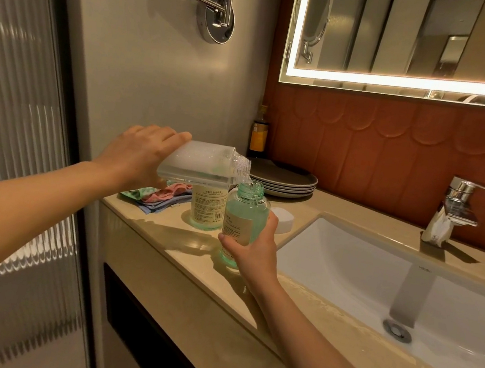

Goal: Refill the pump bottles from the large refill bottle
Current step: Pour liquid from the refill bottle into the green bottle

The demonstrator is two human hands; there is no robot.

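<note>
From my head camera, my left hand [142,154] was wrapped around the base end of the large refill bottle [200,162], which I held tipped on its side above the counter [181,256], its open neck pointing right and down. That neck sat just over the open mouth of a green pump bottle [246,215], with a thin clear stream running between the two. My right hand [252,252] was clamped around the lower part of that green bottle, fingers behind it and thumb across the label, holding it upright with its pump head off. The bottle held pale green liquid up to about its shoulder.

Just behind and to the left stood a second labelled bottle [208,208] on the counter, its top hidden by the refill bottle. Folded coloured cloths [156,198] lay to its left. A white round lid [282,220] rested near the sink [376,284], and a stack of grey plates [282,178] sat against the wall.
</note>
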